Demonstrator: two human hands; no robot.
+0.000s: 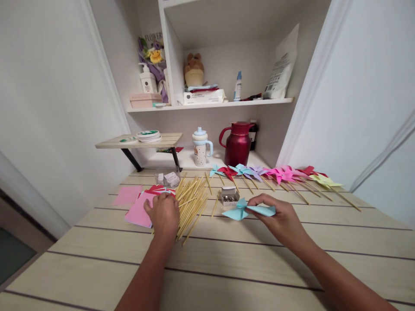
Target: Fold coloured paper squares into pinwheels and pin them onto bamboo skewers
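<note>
Head view: right grip (285,221) pinches one blue pinwheel (241,211); left grip (166,215), I cannot tell.

Pale-blue pinwheel (240,212); yellowish sticks (194,205); pink paper (138,212); dark-speckled cup (200,156).

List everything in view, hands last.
Table: 1, pale, foreground
Pinwheels: several, multicoloured, far edge
Sticks: many, tan, centre
Papers: many, mostly pink, left
Tub: 1, clear, behind papers
Boxes: 3, grey, pink, white, centre and shelf
Bottles: several, dark or white, back
Jug: 1, red, back
Cup: 1, blue and white, back
Riser: 1, pale, left
Discs: several, white and green, on riser
Toy: 1, brown, shelf
Bag: 1, white, shelf
Bouquet: 1, purple, shelf
Left hand: 1, over papers
Right hand: 1, holding folded blue paper
</note>
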